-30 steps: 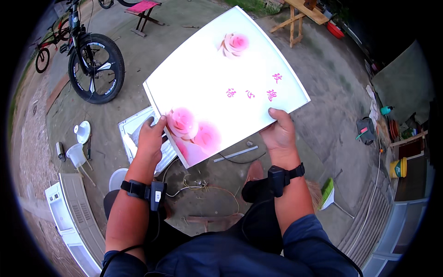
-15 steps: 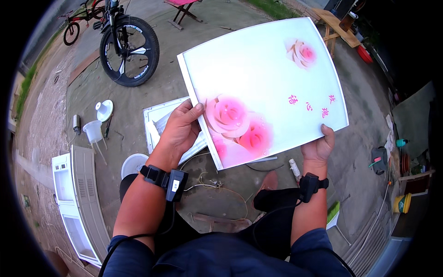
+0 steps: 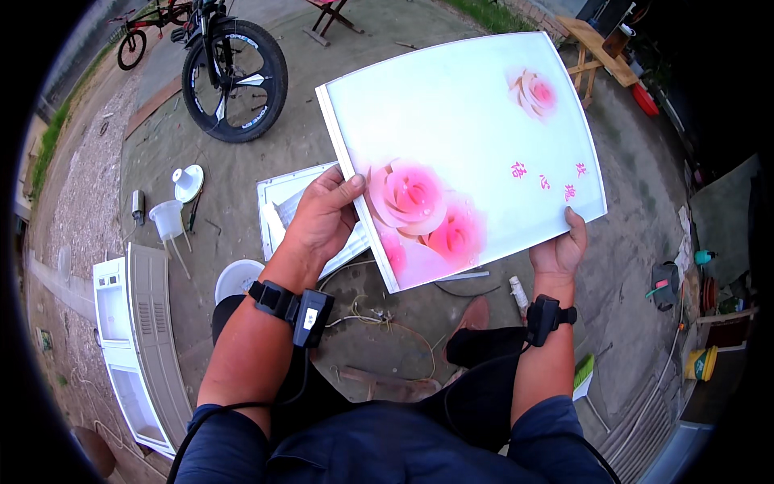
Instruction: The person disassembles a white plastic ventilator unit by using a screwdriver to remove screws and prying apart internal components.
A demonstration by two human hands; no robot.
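I hold a large white panel [image 3: 468, 121] printed with pink roses and a few small pink characters, tilted up in front of me. My left hand [image 3: 322, 214] grips its left edge with the thumb on the printed face. My right hand [image 3: 560, 250] grips the lower right corner from beneath. Both wrists wear black strapped devices with cables. Under the panel, on the concrete ground, lies a white rectangular frame [image 3: 294, 202], partly hidden by my left hand.
A bicycle wheel [image 3: 234, 81] stands at the upper left. White plastic covers [image 3: 137, 339] lie at the left, with a white funnel-like piece [image 3: 169, 218] and a round white lid [image 3: 238, 278]. Wires [image 3: 371, 315] trail by my feet. A wooden stool [image 3: 592, 48] stands upper right.
The panel has shifted right and tilted further over the second, with the view swinging. My left hand slid along the left edge; my right hand keeps the lower right corner.
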